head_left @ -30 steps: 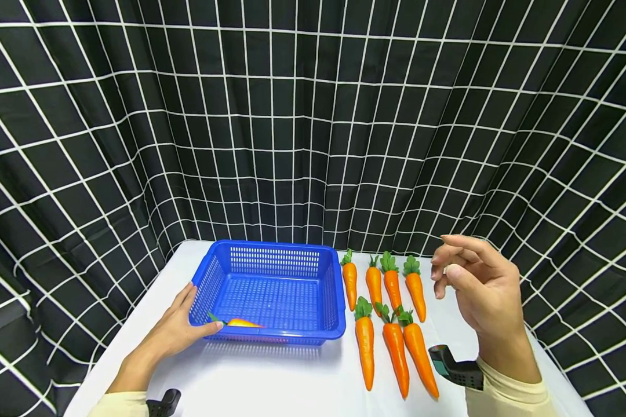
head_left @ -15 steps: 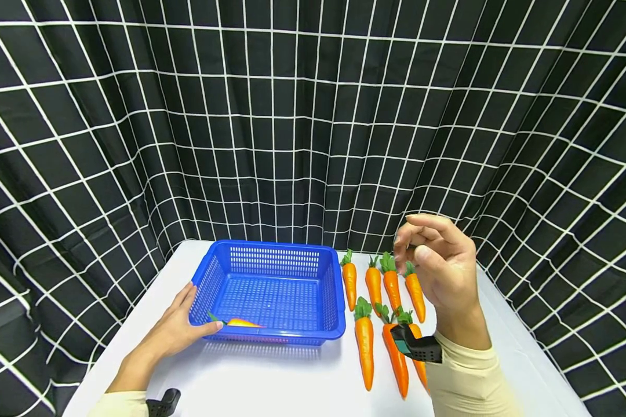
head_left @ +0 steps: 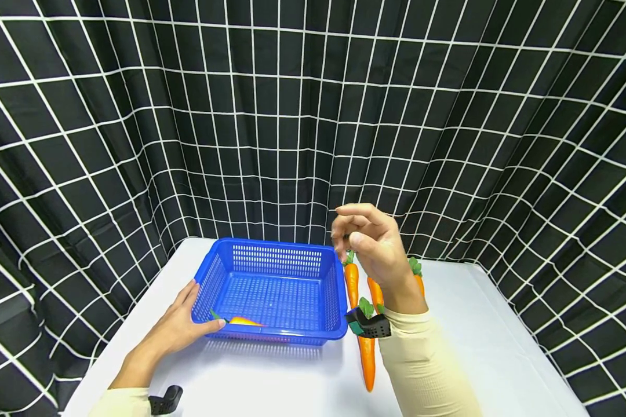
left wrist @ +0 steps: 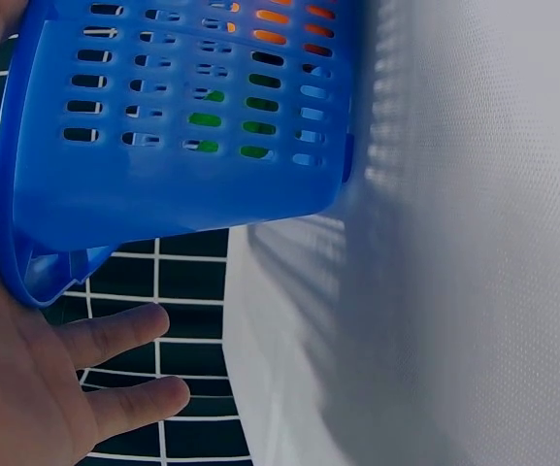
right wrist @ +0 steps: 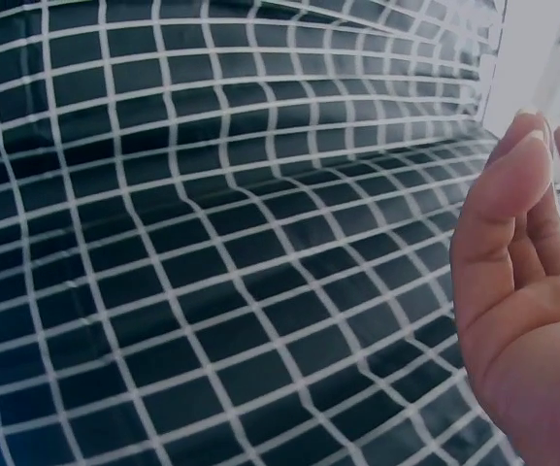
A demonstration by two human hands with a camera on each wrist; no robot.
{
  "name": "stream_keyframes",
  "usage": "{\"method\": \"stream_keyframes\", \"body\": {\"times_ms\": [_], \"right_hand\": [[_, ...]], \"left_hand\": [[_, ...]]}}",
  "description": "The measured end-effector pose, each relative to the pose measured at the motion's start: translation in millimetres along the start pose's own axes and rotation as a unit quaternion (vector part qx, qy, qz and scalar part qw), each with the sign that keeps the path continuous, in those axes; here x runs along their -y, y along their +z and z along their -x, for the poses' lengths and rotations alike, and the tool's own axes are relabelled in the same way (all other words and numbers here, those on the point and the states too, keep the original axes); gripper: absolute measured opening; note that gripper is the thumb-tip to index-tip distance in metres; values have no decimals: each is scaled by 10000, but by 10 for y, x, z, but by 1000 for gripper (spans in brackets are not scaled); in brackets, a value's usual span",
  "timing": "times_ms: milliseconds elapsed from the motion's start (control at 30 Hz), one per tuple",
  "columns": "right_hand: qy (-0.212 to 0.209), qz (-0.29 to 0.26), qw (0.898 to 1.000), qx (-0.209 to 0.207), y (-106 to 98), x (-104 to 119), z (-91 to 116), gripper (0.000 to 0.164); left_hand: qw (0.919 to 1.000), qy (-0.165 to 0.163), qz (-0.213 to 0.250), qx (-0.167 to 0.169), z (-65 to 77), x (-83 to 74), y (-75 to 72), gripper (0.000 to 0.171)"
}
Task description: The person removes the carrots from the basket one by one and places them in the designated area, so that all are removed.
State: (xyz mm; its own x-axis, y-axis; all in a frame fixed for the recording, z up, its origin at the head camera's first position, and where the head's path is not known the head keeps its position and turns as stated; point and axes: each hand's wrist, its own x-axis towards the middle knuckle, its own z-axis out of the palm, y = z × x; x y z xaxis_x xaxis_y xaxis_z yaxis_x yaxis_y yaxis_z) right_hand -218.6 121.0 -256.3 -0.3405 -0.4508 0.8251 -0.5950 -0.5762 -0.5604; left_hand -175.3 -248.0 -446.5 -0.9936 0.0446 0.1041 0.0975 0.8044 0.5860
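Note:
A blue plastic basket (head_left: 271, 301) with slotted walls stands on the white table. One orange carrot (head_left: 244, 321) with green leaves lies inside along its front wall; its colours show through the slots in the left wrist view. My left hand (head_left: 174, 324) rests at the basket's front left corner, thumb over the front rim and other fingers on the left side. Two straight fingers (left wrist: 115, 335) show there. My right hand (head_left: 370, 240) is raised near the basket's right back corner, fingers loosely bent, holding nothing. Beneath it lie several carrots (head_left: 367, 362), partly hidden by hand and sleeve.
A black curtain (head_left: 261, 116) with a white grid surrounds the back and sides of the table (head_left: 490, 336). More leafy carrots (head_left: 352, 284) lie right of the basket in the back row. Each wrist carries a black strap device (head_left: 372, 325).
My right hand has moved left across the carrots, from right of them to beside the basket's right back corner, its fingers still loosely bent. The left hand and the basket stay in place.

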Motion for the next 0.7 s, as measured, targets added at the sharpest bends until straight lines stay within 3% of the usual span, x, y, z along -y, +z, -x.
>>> {"method": "stream_keyframes", "body": {"times_ms": [167,333,700], "right_hand": [[485,-281,9974,448,61,-316,-75,31],[998,-653,9883,951,82,-656,-110,31],[2640,-1206,9453,1490,49,-1378,-33,33]], "left_hand": [[10000,-21,13,23,-6,8,-8,118],[9999,-83,76,69,-3,5,-21,119],[9998,-113,112,111,-9,-17,-21,118]]}}
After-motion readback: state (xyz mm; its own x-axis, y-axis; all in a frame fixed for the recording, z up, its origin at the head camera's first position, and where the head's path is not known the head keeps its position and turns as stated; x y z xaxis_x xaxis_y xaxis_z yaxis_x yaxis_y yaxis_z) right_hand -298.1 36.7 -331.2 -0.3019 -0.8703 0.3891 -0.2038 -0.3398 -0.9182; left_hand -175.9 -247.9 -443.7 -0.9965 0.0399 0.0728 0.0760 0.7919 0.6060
